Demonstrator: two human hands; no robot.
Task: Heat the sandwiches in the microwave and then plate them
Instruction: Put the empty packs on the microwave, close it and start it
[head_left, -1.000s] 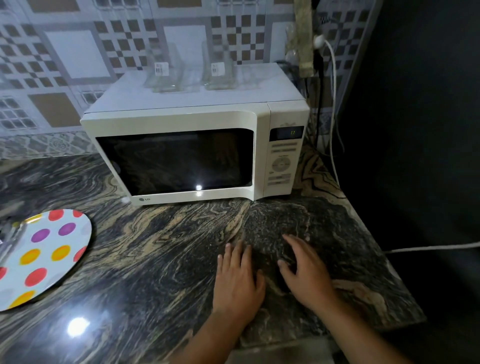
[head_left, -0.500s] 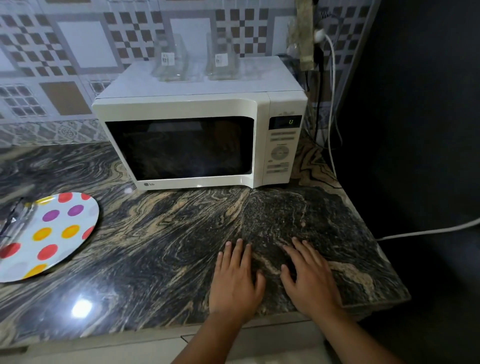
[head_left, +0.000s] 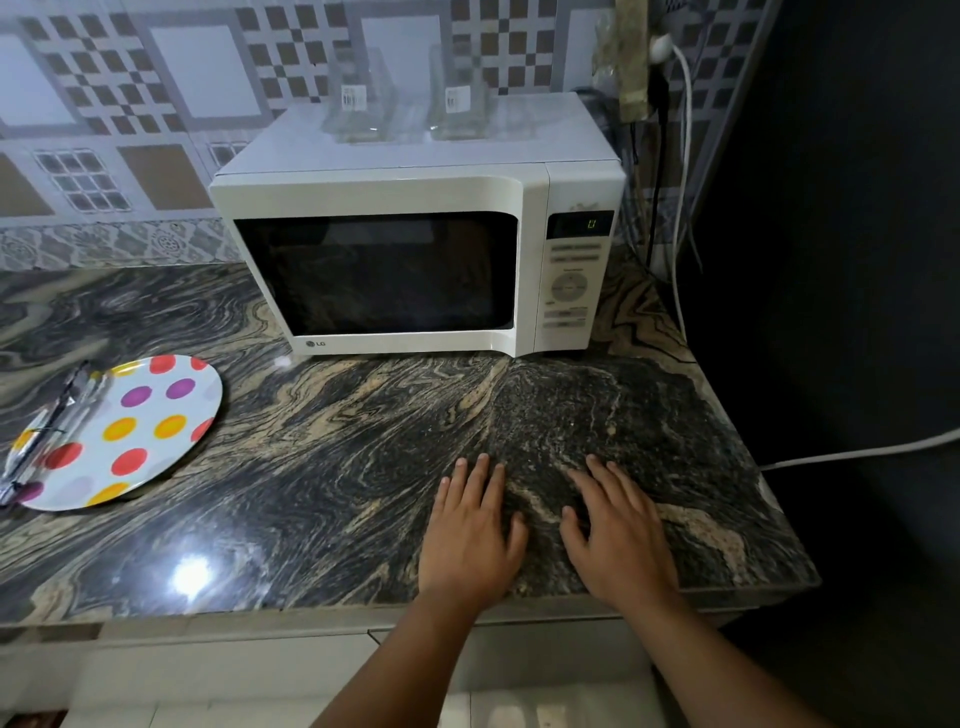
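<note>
Here, at the far left of the counter (head_left: 322, 467), the plate (head_left: 140, 431) with coloured dots lies flat and bare of food, with tongs (head_left: 47, 426) resting across its left rim; it looks set there to receive the sandwiches once they are hot, near the oven but out of the way of the door's swing. Next along, the microwave (head_left: 415, 260) stands against the tiled wall with its door shut and its window dark, so whether the sandwiches are inside cannot be told; none shows anywhere on the counter, which suggests they are in there. On its top sit two clear containers (head_left: 358, 104), both apparently empty, probably parked there to keep the working surface free. The panel to the right of the door shows a single green digit on the display (head_left: 591, 224), which I read as a zero, so the heating may be over. In front of the oven the left hand (head_left: 470, 535) lies palm down on the counter, its grip wide with fingers straight and holding nothing. Just beside it, apart by a narrow gap, the right hand (head_left: 618, 535) lies the same way, flat and empty. Both seem to be waiting, placed close to the door for opening it.
</note>
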